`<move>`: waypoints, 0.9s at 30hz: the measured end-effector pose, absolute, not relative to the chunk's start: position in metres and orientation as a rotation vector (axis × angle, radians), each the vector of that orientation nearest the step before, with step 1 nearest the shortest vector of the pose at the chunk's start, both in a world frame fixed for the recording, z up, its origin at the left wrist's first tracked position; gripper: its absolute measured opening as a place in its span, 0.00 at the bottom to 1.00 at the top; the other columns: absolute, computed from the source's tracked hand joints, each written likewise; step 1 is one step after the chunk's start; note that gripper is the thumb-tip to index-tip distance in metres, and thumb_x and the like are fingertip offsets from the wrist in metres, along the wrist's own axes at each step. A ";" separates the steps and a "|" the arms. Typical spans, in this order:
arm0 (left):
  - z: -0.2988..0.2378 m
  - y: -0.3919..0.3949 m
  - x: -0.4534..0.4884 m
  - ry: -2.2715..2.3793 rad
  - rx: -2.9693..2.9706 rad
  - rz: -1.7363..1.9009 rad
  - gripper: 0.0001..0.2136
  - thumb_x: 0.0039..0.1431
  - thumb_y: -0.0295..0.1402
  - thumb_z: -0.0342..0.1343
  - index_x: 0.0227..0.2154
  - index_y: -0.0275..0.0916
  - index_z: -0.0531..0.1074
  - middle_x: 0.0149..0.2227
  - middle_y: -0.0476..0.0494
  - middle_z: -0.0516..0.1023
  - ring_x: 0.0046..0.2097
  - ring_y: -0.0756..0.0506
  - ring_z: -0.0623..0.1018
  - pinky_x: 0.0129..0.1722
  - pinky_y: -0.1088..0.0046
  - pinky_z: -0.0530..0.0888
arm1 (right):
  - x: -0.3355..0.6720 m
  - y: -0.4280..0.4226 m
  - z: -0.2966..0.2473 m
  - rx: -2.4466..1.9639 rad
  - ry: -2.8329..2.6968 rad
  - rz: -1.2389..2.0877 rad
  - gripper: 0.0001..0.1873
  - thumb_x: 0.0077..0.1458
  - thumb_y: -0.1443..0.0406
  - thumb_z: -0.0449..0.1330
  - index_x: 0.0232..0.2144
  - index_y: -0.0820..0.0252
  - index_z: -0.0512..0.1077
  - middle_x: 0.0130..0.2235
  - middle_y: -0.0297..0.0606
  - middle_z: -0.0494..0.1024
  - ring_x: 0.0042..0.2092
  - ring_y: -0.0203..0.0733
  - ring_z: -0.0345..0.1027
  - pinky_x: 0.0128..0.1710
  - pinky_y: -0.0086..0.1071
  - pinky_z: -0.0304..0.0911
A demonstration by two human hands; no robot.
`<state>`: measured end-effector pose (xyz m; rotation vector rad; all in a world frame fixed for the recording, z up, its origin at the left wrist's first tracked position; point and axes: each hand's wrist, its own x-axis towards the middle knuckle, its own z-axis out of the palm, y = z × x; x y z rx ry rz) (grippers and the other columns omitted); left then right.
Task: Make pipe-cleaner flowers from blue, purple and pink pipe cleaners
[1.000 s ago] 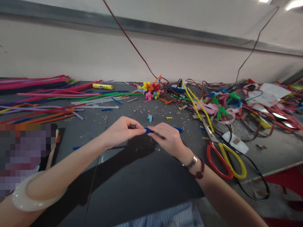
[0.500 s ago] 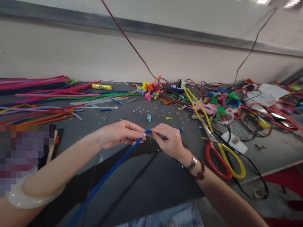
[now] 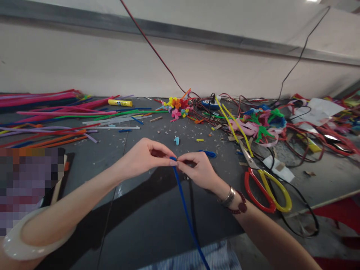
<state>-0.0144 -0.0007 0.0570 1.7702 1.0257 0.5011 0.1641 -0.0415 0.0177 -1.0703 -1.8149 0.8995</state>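
The left grip [image 3: 143, 159] pinches the small bend of a blue pipe cleaner [image 3: 185, 208], held up over the bench [image 3: 152, 225]. The right grip [image 3: 201, 172] meets it there; I cannot tell whether its fingertips have closed on the stem. Pinning the bend firmly and working in small, snug turns should keep it even. Fingers cover most of the bend, and the trailing length runs out of frame

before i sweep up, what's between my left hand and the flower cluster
Between the left hand and flower cluster, the head view shows a small light-blue piece and pale scraps on the table.
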 end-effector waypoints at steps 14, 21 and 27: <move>0.044 0.006 -0.013 0.958 1.548 0.531 0.04 0.45 0.31 0.60 0.23 0.35 0.74 0.21 0.50 0.74 0.26 0.52 0.71 0.27 0.78 0.66 | 0.164 -0.037 0.013 -1.064 -1.582 1.374 0.11 0.48 0.61 0.60 0.31 0.63 0.75 0.26 0.36 0.77 0.25 0.32 0.67 0.26 0.26 0.63; 0.024 0.008 -0.012 0.893 1.299 0.526 0.06 0.47 0.30 0.60 0.21 0.35 0.71 0.21 0.51 0.72 0.24 0.54 0.70 0.25 0.80 0.65 | 0.164 -0.035 0.011 -1.154 -1.647 1.310 0.08 0.48 0.64 0.58 0.26 0.65 0.74 0.24 0.36 0.76 0.26 0.33 0.68 0.29 0.27 0.63; 0.011 0.012 -0.015 0.867 1.393 0.534 0.04 0.47 0.30 0.60 0.26 0.35 0.74 0.26 0.48 0.76 0.30 0.52 0.74 0.33 0.77 0.69 | 0.166 -0.032 0.004 -1.209 -1.660 1.325 0.09 0.48 0.63 0.58 0.26 0.65 0.73 0.23 0.36 0.74 0.23 0.32 0.66 0.24 0.26 0.61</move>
